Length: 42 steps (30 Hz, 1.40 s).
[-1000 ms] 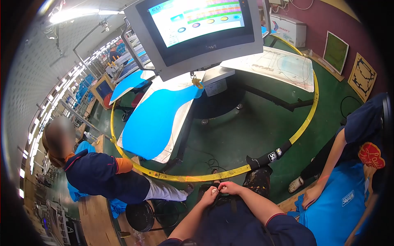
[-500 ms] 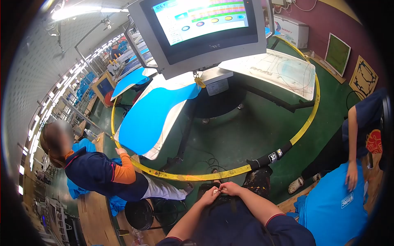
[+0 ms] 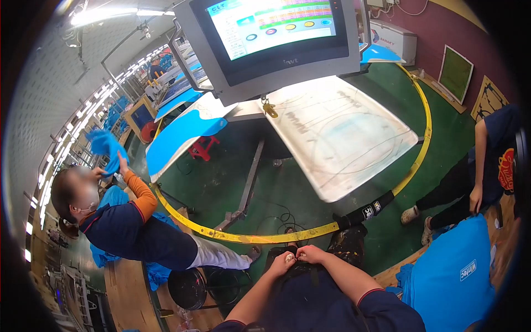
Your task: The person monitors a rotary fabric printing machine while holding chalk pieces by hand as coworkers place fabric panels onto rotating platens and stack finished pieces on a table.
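Observation:
My left hand (image 3: 283, 262) rests in my lap with its fingers curled closed, and a small white spot shows at its fingertips. Close beside it, my right hand (image 3: 311, 254) is also closed, thumb and fingers pinched together. What either one holds, if anything, is too small to make out. Beyond my hands runs a yellow curved rail (image 3: 260, 239) with a black wrapped section (image 3: 365, 212). Past the rail, a bare, stained white platen (image 3: 354, 149) points toward the right front, and a platen covered in blue fabric (image 3: 177, 138) lies to the left.
A monitor (image 3: 276, 50) hangs ahead, keys (image 3: 269, 108) below it. The person at left (image 3: 133, 227) holds up blue cloth (image 3: 108, 146). At right, another person (image 3: 492, 160) stands by stacked blue fabric (image 3: 453, 271). A black round stool (image 3: 188, 289) stands left.
The platens have swung round to the left, bringing the white one nearer. The left person has lifted blue cloth. The right person's hand has moved up the blue stack. My hands have barely moved.

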Tool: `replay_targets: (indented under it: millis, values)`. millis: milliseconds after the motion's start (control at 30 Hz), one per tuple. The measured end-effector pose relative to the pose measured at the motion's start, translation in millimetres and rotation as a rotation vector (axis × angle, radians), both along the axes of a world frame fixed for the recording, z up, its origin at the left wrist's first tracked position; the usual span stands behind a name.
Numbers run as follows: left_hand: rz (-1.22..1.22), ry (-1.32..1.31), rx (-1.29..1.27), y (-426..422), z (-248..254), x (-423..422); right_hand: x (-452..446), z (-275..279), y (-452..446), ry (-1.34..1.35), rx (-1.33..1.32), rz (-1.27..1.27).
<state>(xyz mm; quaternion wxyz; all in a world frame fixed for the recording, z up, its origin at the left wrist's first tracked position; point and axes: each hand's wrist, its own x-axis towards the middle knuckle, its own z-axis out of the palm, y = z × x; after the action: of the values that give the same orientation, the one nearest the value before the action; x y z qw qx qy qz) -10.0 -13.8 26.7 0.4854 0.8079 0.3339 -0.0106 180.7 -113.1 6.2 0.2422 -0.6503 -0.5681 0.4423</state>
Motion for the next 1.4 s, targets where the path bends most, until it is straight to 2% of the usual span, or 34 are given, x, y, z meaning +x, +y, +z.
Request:
replay_targets:
  millis: [367, 467, 567, 867, 1400]
  values:
    - [-0.102, 0.072, 0.029, 1, 5, 4, 0, -9, 0, -0.034, 0.012, 0.009]
    - [-0.055, 0.05, 0.077, -2, -2, 3, 1, -6, 0, -0.054, 0.013, 0.025]
    - [0.072, -0.029, 0.019, -6, 0, 3, 3, -9, 0, -0.033, 0.076, 0.007]
    - [-0.084, 0.06, -0.008, 2, -2, 3, 2, -2, -1, -0.048, 0.006, 0.03]
    - [-0.156, 0.096, -0.016, 0, 3, 7, 0, 3, -2, -0.067, -0.088, 0.072]
